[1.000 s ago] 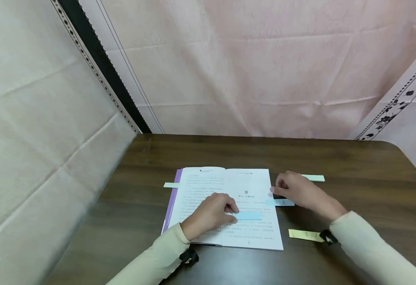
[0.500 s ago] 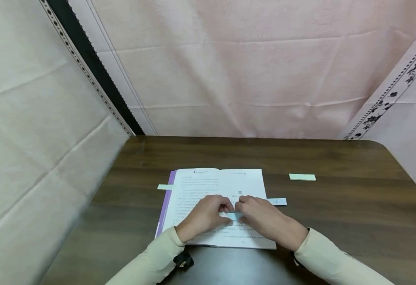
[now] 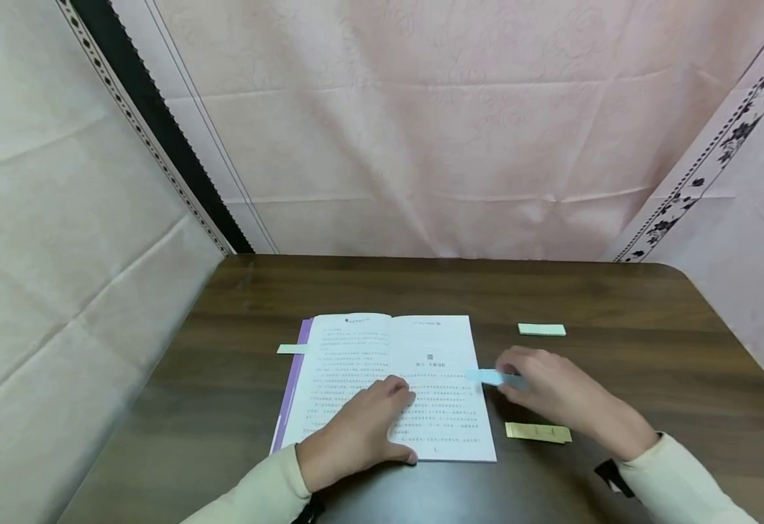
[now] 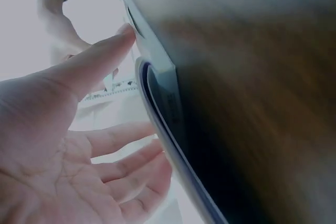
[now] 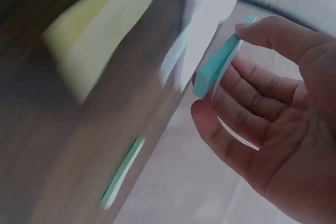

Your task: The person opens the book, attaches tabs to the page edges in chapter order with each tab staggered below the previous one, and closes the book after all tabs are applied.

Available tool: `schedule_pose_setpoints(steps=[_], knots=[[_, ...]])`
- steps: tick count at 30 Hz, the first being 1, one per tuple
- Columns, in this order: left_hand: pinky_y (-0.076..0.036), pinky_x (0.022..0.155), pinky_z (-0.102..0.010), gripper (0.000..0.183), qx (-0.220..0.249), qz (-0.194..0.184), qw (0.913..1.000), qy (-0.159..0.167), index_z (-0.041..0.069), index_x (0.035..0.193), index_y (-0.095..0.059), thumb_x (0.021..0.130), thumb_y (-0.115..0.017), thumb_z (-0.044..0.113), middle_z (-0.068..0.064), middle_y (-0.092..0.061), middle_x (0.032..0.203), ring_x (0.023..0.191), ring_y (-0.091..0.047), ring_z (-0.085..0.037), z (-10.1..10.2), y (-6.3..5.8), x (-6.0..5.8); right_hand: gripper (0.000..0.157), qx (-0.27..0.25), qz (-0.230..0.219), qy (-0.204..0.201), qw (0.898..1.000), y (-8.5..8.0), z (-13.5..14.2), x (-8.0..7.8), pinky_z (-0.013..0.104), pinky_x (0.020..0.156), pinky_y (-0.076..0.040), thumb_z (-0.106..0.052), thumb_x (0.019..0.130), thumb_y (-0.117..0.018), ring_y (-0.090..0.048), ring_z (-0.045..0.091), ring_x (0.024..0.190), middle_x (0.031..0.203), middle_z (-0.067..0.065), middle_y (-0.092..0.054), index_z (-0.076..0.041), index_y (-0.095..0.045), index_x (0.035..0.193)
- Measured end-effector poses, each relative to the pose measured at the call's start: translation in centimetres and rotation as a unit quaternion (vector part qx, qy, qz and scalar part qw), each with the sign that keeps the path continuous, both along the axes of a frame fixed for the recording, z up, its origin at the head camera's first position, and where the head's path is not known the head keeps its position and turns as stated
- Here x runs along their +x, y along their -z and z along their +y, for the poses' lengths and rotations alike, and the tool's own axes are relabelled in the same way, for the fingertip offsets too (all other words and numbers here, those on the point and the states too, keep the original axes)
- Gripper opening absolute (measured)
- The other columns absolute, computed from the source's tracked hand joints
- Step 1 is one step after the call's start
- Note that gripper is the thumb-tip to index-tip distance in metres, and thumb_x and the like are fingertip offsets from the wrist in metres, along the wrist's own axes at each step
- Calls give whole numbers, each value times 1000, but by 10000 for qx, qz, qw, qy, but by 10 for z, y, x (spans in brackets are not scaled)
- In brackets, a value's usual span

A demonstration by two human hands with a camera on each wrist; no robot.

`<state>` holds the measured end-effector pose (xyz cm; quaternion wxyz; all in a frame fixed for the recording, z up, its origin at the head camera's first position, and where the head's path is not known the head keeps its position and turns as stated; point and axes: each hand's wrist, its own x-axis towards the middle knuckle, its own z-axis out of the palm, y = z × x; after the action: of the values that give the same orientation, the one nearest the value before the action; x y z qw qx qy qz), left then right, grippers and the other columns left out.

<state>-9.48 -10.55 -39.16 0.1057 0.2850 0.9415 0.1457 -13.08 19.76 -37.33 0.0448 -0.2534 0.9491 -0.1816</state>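
An open book (image 3: 434,429) with printed pages and a purple cover edge lies on the table. My left hand (image 3: 362,429) rests on its lower middle, fingers on the page and thumb by the bottom edge. In the left wrist view, the left hand's fingers (image 4: 126,166) are spread beside the curved pages. Just right of the book, my right hand (image 3: 559,386) pinches a blue-green sticky note pad (image 5: 212,69) between thumb and fingers. A pale blue sticky tab (image 3: 482,376) sticks out from the right page's edge, close to that hand.
Right of the book lie a pale green sticky note strip (image 3: 542,330) and, nearer, a yellow sticky note pad (image 3: 538,432). Another pale green tab (image 3: 292,349) juts from the book's left edge. Cloth hangings (image 3: 408,145) stand behind the brown table (image 3: 382,280).
My right hand reached to the blue pad by the left hand on the page, then carried it right past the book's edge. The left hand let go of the pad and flattened on the book.
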Motion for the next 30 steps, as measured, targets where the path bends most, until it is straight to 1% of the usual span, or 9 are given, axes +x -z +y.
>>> schedule_pose_setpoints(steps=[3,8,13,17,20,23,25,28,30], knots=[[-56,89,-36,78,-344,312,9988,155,8,129,-67,73,-93,56,-5,-63,132,109,-63,-17,2,1,5,14,101,26,259,9996,7,24,0,27,60,-44,-11,91,-82,-48,4,69,90,-10,-63,-15,-70,99],[-54,77,-31,78,-643,613,9957,247,9,122,-68,69,-93,61,-2,-64,120,97,-62,-11,7,3,10,16,309,1,408,9987,24,49,-1,30,59,-45,-11,89,-83,-51,5,71,92,-9,-63,-16,-70,96],[-52,71,-29,79,-693,856,9935,275,8,119,-69,68,-92,64,-2,-64,117,92,-62,-10,11,1,9,18,396,105,529,9978,32,62,-6,34,58,-46,-9,87,-85,-53,7,72,92,-7,-61,-17,-69,93],[-49,68,-28,76,-698,947,9927,272,9,115,-69,68,-92,64,-1,-64,113,87,-60,-9,13,0,9,18,310,-40,640,9975,33,67,-11,36,62,-47,-8,87,-84,-54,10,76,93,-5,-60,-16,-69,92],[-48,66,-28,75,-701,977,9924,252,9,113,-69,68,-92,65,0,-64,111,83,-58,-8,13,0,10,18,188,-108,594,9980,34,69,-14,35,65,-48,-8,86,-85,-53,10,78,94,-3,-60,-15,-69,92],[-48,65,-28,75,-686,1026,9921,240,10,111,-70,67,-92,66,0,-64,110,82,-58,-9,13,1,11,18,123,-116,465,9988,34,70,-17,35,66,-48,-9,86,-86,-53,11,78,94,-2,-60,-13,-70,92],[-48,65,-28,75,-650,1077,9917,265,9,111,-70,67,-92,66,-1,-65,111,81,-58,-8,12,1,11,18,159,-93,431,9989,30,68,-18,38,70,-51,-13,87,-87,-58,16,82,97,1,-62,-10,-72,97],[-48,64,-27,75,-602,1120,9914,305,9,112,-71,67,-92,66,-2,-66,111,80,-59,-8,12,1,10,31,293,-74,493,9983,19,59,-22,48,78,-56,-23,90,-85,-64,30,95,107,10,-65,-4,-73,110],[-49,64,-27,76,-568,1117,9916,309,8,112,-71,67,-92,66,-2,-66,112,80,-59,-8,11,1,9,42,325,-84,561,9979,10,48,-27,55,85,-56,-29,92,-83,-64,40,108,117,17,-65,0,-71,120]])
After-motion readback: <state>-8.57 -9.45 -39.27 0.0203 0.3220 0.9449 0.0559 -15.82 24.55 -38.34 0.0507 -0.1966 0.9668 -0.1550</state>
